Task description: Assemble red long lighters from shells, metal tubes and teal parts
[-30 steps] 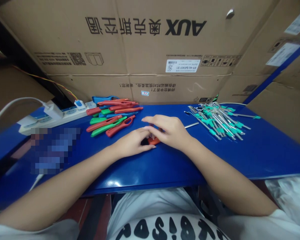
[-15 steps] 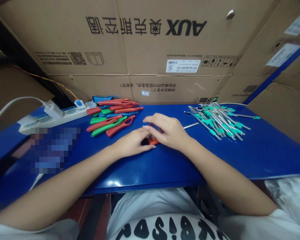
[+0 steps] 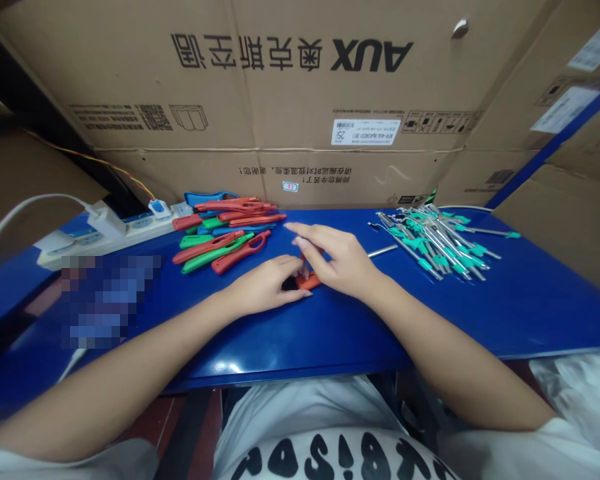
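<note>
My left hand [image 3: 267,285] is closed around the near end of an orange lighter handle [image 3: 309,280], holding it down on the blue table. A silver metal tube [image 3: 383,251] shows beyond my right hand, in line with the handle; my right hand hides where they meet. Above the handle, my right hand [image 3: 343,263] pinches a small upright screwdriver [image 3: 303,257] between thumb and fingers. Its thin shaft points down at the handle, and its grip is mostly covered. The fingers of both hands are close together, so the tip's exact contact cannot be made out.
Red, green and blue lighter handles [image 3: 225,233] are piled at the back left. Several metal lighter tubes with teal parts [image 3: 440,240] lie heaped at the right. A white power strip [image 3: 110,233] with plugs is at the left. A cardboard box wall [image 3: 290,93] stands behind the table.
My right hand's fingers have opened slightly and lifted off my left hand, so more of the screwdriver and the orange handle shows. My left hand stays in place.
</note>
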`<state>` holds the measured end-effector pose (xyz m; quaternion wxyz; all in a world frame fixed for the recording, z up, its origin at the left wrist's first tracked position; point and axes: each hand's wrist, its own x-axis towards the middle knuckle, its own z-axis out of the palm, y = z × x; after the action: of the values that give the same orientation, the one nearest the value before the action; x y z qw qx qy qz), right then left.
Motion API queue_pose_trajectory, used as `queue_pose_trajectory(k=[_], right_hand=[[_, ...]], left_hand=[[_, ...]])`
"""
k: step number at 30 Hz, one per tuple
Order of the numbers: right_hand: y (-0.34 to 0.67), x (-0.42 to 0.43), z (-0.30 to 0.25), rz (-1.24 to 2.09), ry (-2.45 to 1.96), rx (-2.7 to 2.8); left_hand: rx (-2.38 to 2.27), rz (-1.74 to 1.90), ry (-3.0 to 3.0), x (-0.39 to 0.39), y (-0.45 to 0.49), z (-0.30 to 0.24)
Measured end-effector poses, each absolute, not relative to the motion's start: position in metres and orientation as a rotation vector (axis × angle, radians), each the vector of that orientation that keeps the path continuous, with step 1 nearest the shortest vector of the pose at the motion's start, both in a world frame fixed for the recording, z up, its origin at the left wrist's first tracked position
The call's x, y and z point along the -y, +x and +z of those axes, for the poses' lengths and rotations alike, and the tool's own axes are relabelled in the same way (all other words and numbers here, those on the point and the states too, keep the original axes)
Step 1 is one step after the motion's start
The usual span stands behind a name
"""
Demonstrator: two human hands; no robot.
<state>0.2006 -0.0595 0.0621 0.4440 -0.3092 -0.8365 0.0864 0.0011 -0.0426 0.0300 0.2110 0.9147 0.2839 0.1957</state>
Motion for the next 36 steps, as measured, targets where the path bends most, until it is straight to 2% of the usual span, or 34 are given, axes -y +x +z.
queue_pose_trajectory(k=[4, 13, 20, 26, 33, 36], right_hand=[[0.1988, 0.0588, 0.0614, 0.514, -0.744, 1.998], [0.2020, 0.0606, 0.0640, -0.063, -0.805, 2.110], [0.2014, 0.0588, 0.0646, 0.302, -0.687, 2.096], [0.2062, 0.0568, 0.0667, 0.046, -0.748, 2.130], [0.2042, 0.0614, 0.0661, 0.018, -0.798, 2.125], [0.1996, 0.0649, 0.0660, 0.132, -0.721, 2.130]], left_hand=[[-0.804, 0.534, 2.549, 0.0430, 0.0017, 0.0311], [-0.800, 0.548, 2.524, 0.0429, 0.0018, 0.0301], [-0.813, 0.537, 2.530, 0.0432, 0.0021, 0.0312], [-0.823, 0.532, 2.527, 0.0436, 0.0021, 0.0314], [-0.804, 0.559, 2.501, 0.0425, 0.0020, 0.0301], [-0.795, 0.546, 2.506, 0.0421, 0.0017, 0.0285]])
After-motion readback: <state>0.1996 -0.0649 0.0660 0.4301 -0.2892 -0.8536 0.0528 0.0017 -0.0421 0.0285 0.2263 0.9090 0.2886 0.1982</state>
